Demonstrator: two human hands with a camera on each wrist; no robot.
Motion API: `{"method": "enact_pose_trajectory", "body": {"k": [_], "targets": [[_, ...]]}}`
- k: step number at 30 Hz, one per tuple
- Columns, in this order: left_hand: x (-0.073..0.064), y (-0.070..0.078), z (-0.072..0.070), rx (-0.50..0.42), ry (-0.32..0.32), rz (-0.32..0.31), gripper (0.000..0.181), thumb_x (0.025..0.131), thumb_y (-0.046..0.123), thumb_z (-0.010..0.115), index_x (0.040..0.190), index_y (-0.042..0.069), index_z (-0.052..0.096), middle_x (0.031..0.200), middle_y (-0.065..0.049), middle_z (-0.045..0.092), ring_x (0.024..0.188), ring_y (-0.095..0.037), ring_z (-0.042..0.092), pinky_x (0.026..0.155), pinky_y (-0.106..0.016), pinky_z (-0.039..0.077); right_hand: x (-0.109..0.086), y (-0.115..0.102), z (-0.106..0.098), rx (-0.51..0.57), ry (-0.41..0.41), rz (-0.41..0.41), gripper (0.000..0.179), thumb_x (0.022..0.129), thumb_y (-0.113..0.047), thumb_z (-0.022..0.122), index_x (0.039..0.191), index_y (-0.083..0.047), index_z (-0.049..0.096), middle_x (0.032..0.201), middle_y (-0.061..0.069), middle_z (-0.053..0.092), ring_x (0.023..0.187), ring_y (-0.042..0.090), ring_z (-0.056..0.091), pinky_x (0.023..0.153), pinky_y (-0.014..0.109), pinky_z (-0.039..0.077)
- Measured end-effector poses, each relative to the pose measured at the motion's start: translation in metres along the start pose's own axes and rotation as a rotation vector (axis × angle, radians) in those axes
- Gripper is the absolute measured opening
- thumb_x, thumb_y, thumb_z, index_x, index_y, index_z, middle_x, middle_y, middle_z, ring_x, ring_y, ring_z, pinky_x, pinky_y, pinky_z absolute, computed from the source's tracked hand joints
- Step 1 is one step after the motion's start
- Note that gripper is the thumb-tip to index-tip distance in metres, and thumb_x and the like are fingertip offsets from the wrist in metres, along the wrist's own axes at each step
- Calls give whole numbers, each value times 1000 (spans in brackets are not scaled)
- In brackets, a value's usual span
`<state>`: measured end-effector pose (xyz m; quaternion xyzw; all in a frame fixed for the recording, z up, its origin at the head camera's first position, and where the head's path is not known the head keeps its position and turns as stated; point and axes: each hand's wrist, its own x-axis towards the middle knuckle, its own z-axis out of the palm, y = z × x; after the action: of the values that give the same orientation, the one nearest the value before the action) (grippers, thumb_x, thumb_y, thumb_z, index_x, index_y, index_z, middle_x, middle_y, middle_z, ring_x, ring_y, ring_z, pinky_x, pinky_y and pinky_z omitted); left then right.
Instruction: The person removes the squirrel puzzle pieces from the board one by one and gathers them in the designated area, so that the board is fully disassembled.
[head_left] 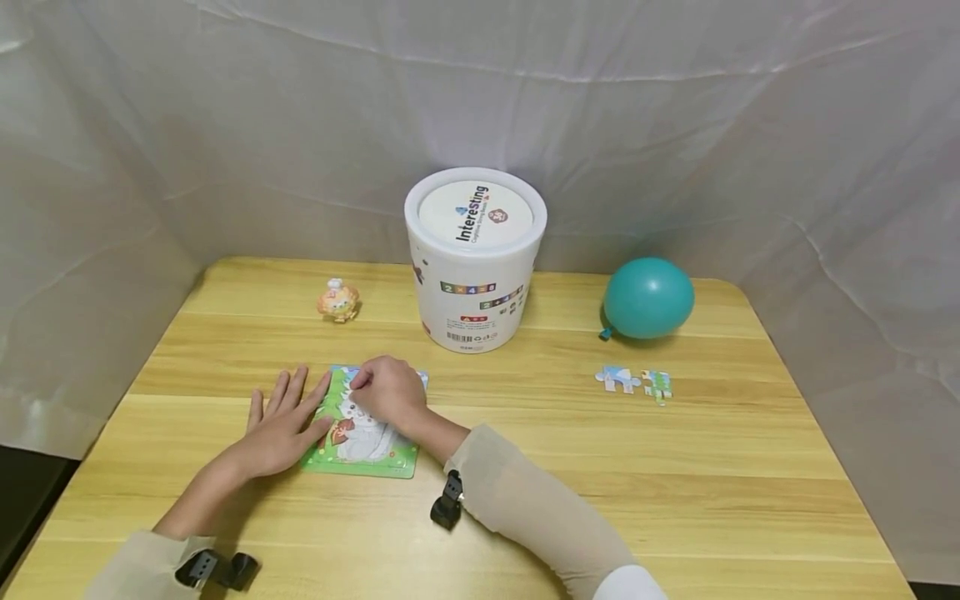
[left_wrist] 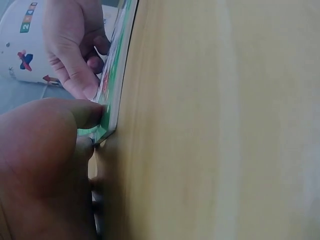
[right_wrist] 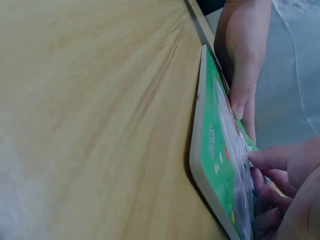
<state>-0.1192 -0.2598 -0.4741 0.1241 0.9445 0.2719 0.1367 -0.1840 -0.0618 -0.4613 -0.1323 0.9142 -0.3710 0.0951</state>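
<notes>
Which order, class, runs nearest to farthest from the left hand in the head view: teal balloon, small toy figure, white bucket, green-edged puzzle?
1. Green-edged puzzle: touched by the left hand.
2. Small toy figure: beyond the hand, back left.
3. White bucket: back middle.
4. Teal balloon: back right.

My bare right hand (right_wrist: 295, 192), lower right: fingers bent, tips at printed face of thin, green-bordered board with pale edge and rounded corner (right_wrist: 217, 155). Can't tell whether I pinch anything there. My bare left hand (right_wrist: 246, 55) at board's far side, thumb on green border. Grey-white picture on board, pale lettering on border. Board on light-brown wood-grain table (right_wrist: 100, 110). Creased grey-blue cloth (right_wrist: 292, 75) at upper right.
</notes>
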Motion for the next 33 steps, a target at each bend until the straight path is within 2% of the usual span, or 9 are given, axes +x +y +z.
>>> {"method": "enact_pose_trajectory", "body": {"k": [3, 18, 26, 33], "targets": [[2, -6, 2, -14, 4, 11, 70, 109, 50, 38, 166, 24, 5, 166, -27, -13, 150, -47, -22, 106, -69, -27, 0, 1, 1, 9, 9, -5, 8, 85, -17, 83, 81, -23, 79, 71, -16, 68, 61, -1, 57, 56, 19, 45], [2, -4, 2, -43, 19, 9, 72, 108, 49, 42, 165, 17, 12, 166, -27, -12, 150, -48, -21, 106, -69, -26, 0, -3, -4, 114, -10, 60, 11, 86, -18, 81, 76, -22, 80, 68, -16, 68, 59, 2, 58, 58, 21, 46], [1, 4, -3, -32, 7, -20, 73, 107, 43, 48, 164, 9, 17, 166, -30, -9, 149, -51, -18, 107, -71, -23, 1, -4, -4, 129, -13, 84, 15, 87, -18, 80, 73, -22, 79, 67, -16, 67, 58, 4, 58, 56, 22, 45], [0, 10, -6, -26, -17, -33, 72, 108, 41, 48, 164, 7, 16, 165, -32, -9, 149, -53, -17, 107, -73, -21, 1, -1, -4, 148, 2, 50, 11, 85, -16, 81, 76, -19, 75, 67, -13, 66, 59, 6, 58, 58, 23, 45]]}}
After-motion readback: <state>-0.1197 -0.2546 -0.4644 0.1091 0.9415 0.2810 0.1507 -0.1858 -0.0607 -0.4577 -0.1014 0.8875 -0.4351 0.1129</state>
